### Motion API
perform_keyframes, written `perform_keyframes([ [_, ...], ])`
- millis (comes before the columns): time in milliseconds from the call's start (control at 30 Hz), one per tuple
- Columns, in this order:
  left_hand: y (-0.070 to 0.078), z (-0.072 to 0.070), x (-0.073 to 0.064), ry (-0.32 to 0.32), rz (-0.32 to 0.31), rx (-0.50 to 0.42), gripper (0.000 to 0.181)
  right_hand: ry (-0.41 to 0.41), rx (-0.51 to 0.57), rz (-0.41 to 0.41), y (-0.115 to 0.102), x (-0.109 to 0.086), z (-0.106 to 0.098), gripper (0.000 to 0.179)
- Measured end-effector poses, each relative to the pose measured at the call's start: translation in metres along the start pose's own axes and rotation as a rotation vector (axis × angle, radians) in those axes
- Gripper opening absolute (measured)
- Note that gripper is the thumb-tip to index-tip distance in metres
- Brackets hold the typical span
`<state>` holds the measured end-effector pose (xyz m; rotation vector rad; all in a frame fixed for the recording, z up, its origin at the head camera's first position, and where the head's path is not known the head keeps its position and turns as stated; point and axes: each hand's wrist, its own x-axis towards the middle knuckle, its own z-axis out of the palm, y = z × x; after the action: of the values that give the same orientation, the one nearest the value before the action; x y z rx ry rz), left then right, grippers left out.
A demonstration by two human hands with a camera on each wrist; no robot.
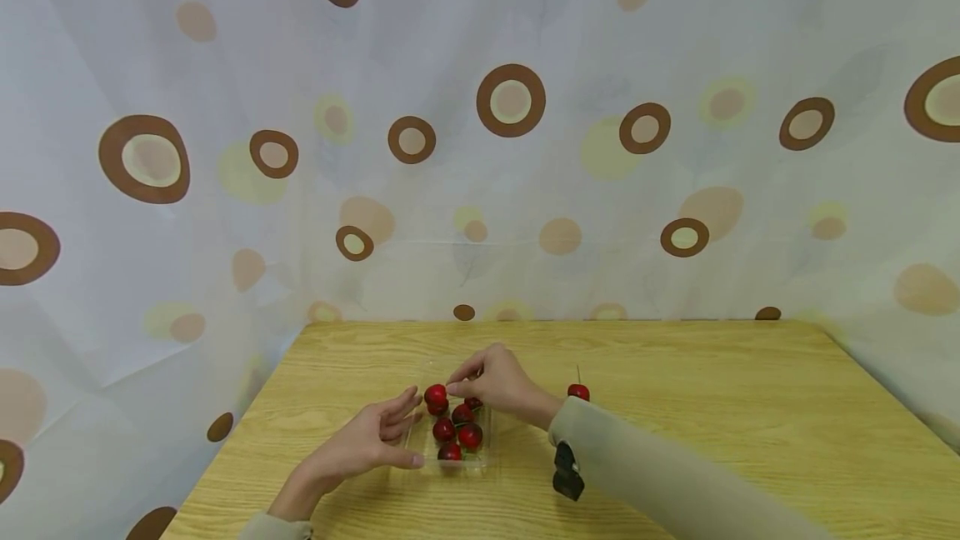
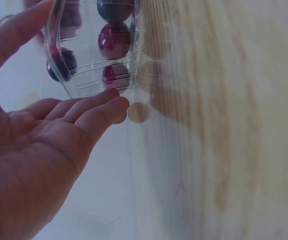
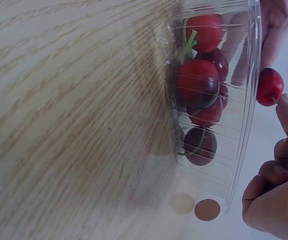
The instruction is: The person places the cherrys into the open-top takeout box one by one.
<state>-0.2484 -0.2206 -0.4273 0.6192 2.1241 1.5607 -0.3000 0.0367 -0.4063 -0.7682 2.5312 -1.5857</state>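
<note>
My right hand [image 1: 501, 382] pinches a red cherry [image 3: 269, 86] by its stem, just above the rim of a clear plastic box [image 3: 243, 135]. Inside the box lie several dark red cherries [image 1: 470, 437], some with green stems. My left hand [image 1: 365, 437] stays at the box's left side, fingers extended and thumb by the near left corner. In the left wrist view, its fingertips [image 2: 115, 102] are right at the box wall [image 2: 91, 92].
One more cherry [image 1: 578, 391] with an upright stem sits on the wooden table [image 1: 712, 407], right of the box and behind my right sleeve [image 1: 645, 457]. A black strap piece [image 1: 567, 473] hangs at that cuff. A patterned curtain [image 1: 450, 215] stands behind the table.
</note>
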Motion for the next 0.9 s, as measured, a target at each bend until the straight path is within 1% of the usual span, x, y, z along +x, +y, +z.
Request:
perform_keyframes([
  [133,0.0,0.001,0.001,-0.004,-0.001,-0.008,0.098,-0.01,-0.01,0.008,0.002,-0.001,-0.002,0.015],
  [200,0.0,0.001,0.001,-0.008,0.001,-0.011,0.098,-0.001,-0.008,0.026,0.004,-0.002,-0.007,0.019],
  [267,0.0,0.002,0.001,-0.01,0.004,-0.01,0.098,0.02,-0.012,0.042,0.006,-0.002,-0.015,0.02],
  [367,0.0,0.002,0.002,-0.011,0.008,-0.009,0.099,0.055,-0.018,0.066,0.012,-0.004,-0.032,0.019],
  [500,0.001,0.002,0.001,-0.012,0.007,-0.01,0.1,0.085,-0.068,0.056,0.024,-0.009,-0.062,0.02],
  [600,0.001,0.002,0.0,-0.011,0.006,-0.004,0.1,0.099,-0.108,0.051,0.038,-0.013,-0.086,0.02],
  [733,0.001,0.001,0.0,-0.007,0.004,0.0,0.1,0.071,-0.178,0.07,0.062,-0.019,-0.113,0.02],
  [833,0.001,0.001,-0.001,-0.01,0.004,-0.007,0.1,0.025,-0.234,0.065,0.079,-0.021,-0.13,0.021],
  [900,0.001,0.001,-0.001,-0.01,0.004,-0.008,0.1,-0.014,-0.244,0.066,0.089,-0.023,-0.139,0.023],
])
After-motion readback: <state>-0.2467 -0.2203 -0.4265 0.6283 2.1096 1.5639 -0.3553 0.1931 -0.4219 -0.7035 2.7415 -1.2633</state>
